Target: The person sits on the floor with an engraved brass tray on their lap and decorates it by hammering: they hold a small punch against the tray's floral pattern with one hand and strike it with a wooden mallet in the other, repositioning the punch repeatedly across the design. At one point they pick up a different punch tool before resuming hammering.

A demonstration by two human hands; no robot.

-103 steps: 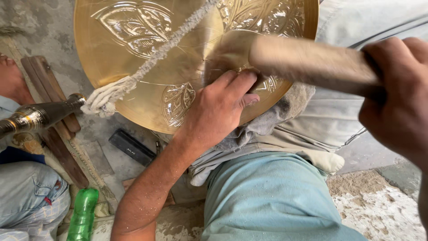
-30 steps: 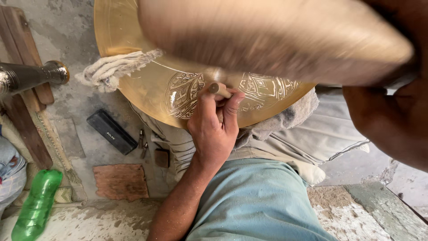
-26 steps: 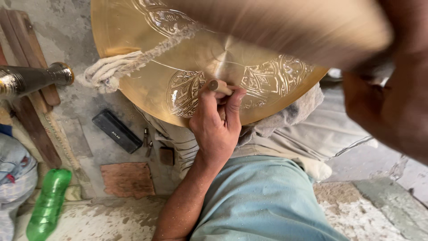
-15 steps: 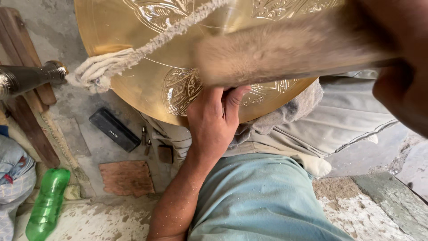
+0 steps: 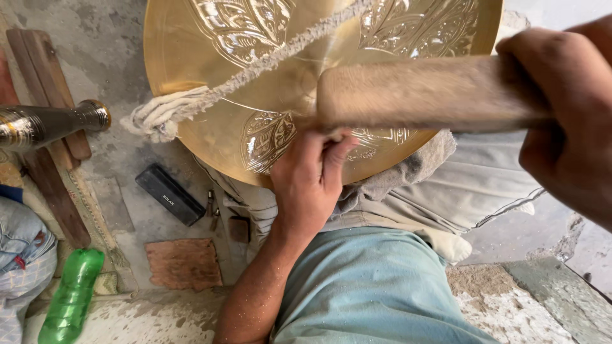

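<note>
A large round brass plate (image 5: 204, 95) with engraved leaf patterns rests tilted on my lap, on a grey cloth (image 5: 414, 169). A frayed white rope (image 5: 248, 70) runs across its face. My left hand (image 5: 309, 188) is pressed against the plate's lower part, fingers pinched around a small metal punch that is almost wholly hidden. My right hand (image 5: 564, 127) grips the handle of a thick wooden mallet (image 5: 414, 92). The mallet's head sits right above my left hand's fingers.
On the concrete floor to the left lie a black rectangular block (image 5: 169, 194), a green plastic bottle (image 5: 70, 299), a reddish tile (image 5: 182, 262) and wooden slats (image 5: 44, 83). A shiny metal cylinder (image 5: 44, 124) points in from the left. Another person's clothed leg (image 5: 22, 255) is at the lower left.
The mallet was raised close to the camera a second ago and has come down onto the punch in my left hand. My left hand stayed on the plate.
</note>
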